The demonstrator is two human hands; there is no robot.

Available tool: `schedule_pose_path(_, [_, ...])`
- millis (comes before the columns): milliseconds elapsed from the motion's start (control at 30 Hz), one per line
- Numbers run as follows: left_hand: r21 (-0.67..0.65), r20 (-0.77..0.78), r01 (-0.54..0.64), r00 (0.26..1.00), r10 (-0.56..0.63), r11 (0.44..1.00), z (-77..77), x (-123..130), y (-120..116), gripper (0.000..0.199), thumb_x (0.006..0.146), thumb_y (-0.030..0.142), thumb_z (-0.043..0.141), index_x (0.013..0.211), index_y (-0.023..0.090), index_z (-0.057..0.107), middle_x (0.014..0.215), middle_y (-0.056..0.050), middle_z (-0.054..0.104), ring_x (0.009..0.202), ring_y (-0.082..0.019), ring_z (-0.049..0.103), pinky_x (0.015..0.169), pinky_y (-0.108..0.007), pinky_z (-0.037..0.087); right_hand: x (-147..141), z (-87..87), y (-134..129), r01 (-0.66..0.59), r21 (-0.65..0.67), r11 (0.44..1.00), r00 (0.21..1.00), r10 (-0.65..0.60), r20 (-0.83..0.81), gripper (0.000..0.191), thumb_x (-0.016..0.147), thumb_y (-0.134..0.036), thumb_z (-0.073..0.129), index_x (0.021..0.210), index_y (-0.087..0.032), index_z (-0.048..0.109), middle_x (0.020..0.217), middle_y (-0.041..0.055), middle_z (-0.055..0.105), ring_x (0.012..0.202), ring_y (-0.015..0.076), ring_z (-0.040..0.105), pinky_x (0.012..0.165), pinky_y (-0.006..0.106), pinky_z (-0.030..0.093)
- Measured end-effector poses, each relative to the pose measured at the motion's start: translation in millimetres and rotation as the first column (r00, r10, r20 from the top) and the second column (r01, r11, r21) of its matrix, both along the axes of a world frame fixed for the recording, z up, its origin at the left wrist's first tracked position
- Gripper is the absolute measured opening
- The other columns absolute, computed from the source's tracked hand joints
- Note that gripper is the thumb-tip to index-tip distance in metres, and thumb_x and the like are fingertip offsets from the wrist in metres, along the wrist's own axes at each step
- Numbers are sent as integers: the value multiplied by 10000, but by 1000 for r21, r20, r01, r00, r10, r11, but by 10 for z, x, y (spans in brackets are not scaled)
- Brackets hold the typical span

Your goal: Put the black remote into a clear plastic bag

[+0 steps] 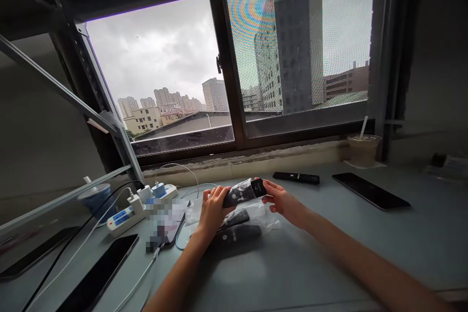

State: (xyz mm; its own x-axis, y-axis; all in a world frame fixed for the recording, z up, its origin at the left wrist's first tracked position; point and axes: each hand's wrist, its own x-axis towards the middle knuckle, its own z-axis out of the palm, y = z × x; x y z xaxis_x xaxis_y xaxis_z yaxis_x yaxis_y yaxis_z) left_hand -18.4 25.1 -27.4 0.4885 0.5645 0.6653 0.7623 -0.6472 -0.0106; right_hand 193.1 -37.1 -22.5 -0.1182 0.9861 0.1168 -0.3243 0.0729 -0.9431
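Held above the desk is a black remote control (240,194) in a clear plastic sleeve, tilted with its far end up to the right. My left hand (213,206) is closed round its left part. At the right end, the fingers of my right hand (282,202) pinch the bare dark tip, which stands out of the sleeve. Beneath my hands lie more bagged dark remotes (239,235) and crumpled clear plastic (268,212), partly hidden by my left hand.
Behind my right hand lies a bare black remote (296,177), with a dark tablet (370,190) farther right. A straw cup (363,150) stands by the window. Left are a power strip (126,219) with cables, a lit phone (174,224), a dark phone (100,273) and a blue cup (95,200).
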Motion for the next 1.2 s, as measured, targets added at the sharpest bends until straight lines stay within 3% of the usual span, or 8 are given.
schedule_pose_path(233, [20, -16, 23, 1000, -23, 1000, 27, 24, -58, 445, 715, 233, 669, 1132, 242, 518, 938, -7, 610, 888, -190, 553, 841, -340, 282, 11, -35, 18, 79, -35, 996, 994, -76, 78, 420, 682, -478, 649, 1059, -297, 606, 776, -16, 486, 592, 57, 397, 434, 141, 282])
schedule_pose_path(533, [58, -125, 120, 986, -112, 991, 42, 46, -126, 524, 687, 279, 705, 1161, 220, 492, 954, -18, 603, 882, -195, 549, 844, -356, 299, 17, -137, 98, 79, 32, 996, 949, -85, 303, 540, 617, -521, 682, 1064, -229, 600, 635, -36, 440, 558, 67, 338, 450, 182, 271])
schedule_pose_path(667, [78, -136, 165, 979, -153, 983, 48, 73, -173, 518, 704, 321, 685, 1169, 215, 481, 964, -20, 606, 883, -190, 555, 848, -360, 310, -3, -218, 158, 76, 48, 996, 928, -88, 361, 544, 624, -553, 657, 1046, -214, 614, 655, -17, 501, 505, 55, 329, 419, 186, 267])
schedule_pose_path(833, [49, -150, 209, 968, -200, 977, 8, 106, -187, 567, 715, 354, 668, 1215, 215, 440, 993, -24, 603, 905, -188, 559, 858, -360, 314, -51, -154, 62, 29, 10, 1000, 926, -31, 376, 525, 675, -511, 635, 1112, -223, 596, 604, -27, 501, 449, 41, 324, 395, 183, 249])
schedule_pose_path(1000, [5, -171, 242, 956, -238, 970, -22, 140, -206, 552, 737, 315, 653, 1230, 214, 427, 1011, -34, 598, 941, -192, 552, 873, -364, 308, -86, -68, -56, -129, -27, 991, 931, 130, 342, 533, 740, -415, 596, 1231, -227, 510, 443, -67, 399, 406, 56, 360, 385, 180, 209])
schedule_pose_path(1200, [-54, -193, 249, 947, -255, 967, -16, 181, -262, 604, 719, 338, 665, 1252, 230, 403, 1047, -31, 593, 956, -194, 547, 883, -367, 309, -140, -225, 51, -4, -40, 999, 955, 16, 296, 526, 666, -391, 678, 1148, -223, 553, 516, -63, 472, 386, 32, 340, 389, 182, 247])
